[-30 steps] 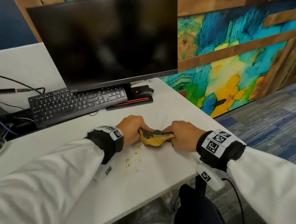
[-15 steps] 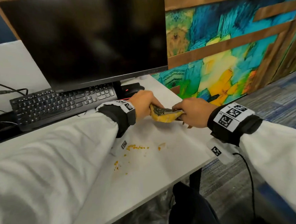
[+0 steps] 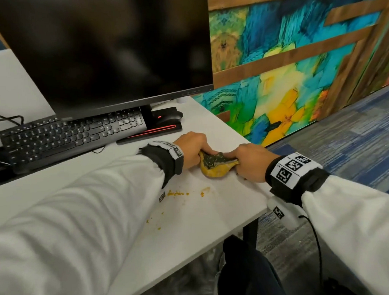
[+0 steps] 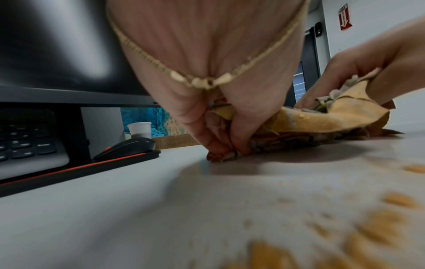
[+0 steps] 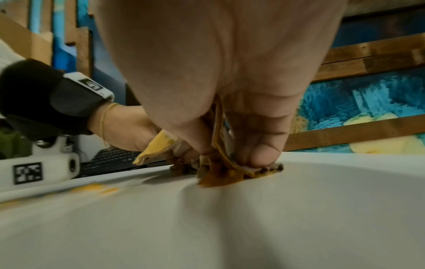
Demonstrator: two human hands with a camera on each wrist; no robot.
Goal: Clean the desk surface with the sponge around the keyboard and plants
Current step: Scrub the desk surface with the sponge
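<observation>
A yellow sponge point(image 3: 215, 167) with a dark scouring side lies crumpled on the white desk point(image 3: 193, 226), near its right edge. My left hand point(image 3: 195, 150) grips its left end and my right hand point(image 3: 246, 161) grips its right end, both with fingers curled into it. In the left wrist view the sponge point(image 4: 322, 120) is bunched and pressed to the desk under my left hand point(image 4: 220, 151). My right hand point(image 5: 230, 160) pinches the sponge point(image 5: 216, 172) against the surface. Orange crumbs point(image 3: 178, 193) are scattered on the desk just in front of the sponge. The black keyboard point(image 3: 71, 135) sits to the left.
A large black monitor point(image 3: 107, 50) stands behind the keyboard, with a black mouse point(image 3: 169, 116) on its red-trimmed base point(image 3: 152, 132). A small white cup point(image 4: 139, 129) is behind the mouse. The desk edge point(image 3: 260, 211) drops off right of my right wrist. Cables point(image 3: 5, 117) lie far left.
Both hands have carried the sponge away from me, closer to the monitor base, keeping their grip. More orange crumbs now lie uncovered behind the sponge. The view has shifted closer.
</observation>
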